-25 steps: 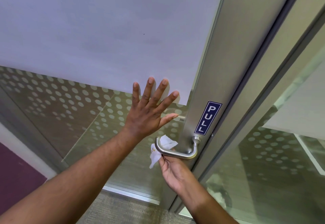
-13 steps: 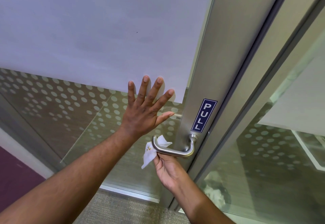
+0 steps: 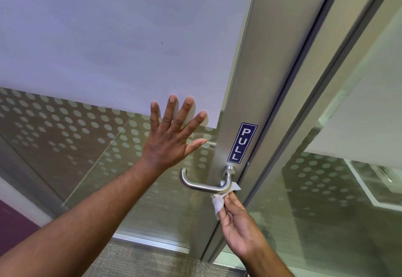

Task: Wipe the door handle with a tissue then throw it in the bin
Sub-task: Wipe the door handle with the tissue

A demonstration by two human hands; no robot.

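A brushed steel lever door handle juts from the door's metal stile, below a blue PULL sticker. My right hand pinches a crumpled white tissue from below and presses it against the handle's right bend, near the round base. Part of the tissue pokes out behind that bend. My left hand lies flat on the glass door just above the handle's free end, fingers spread, holding nothing. No bin is in view.
The glass door carries a white frosted panel above and a dotted film below. Its metal stile meets the door frame at right, with another glazed panel beyond. Carpet shows at the bottom.
My right hand has slid the tissue along the handle from its left free end to the right bend by the base. My left hand has stayed flat on the glass.
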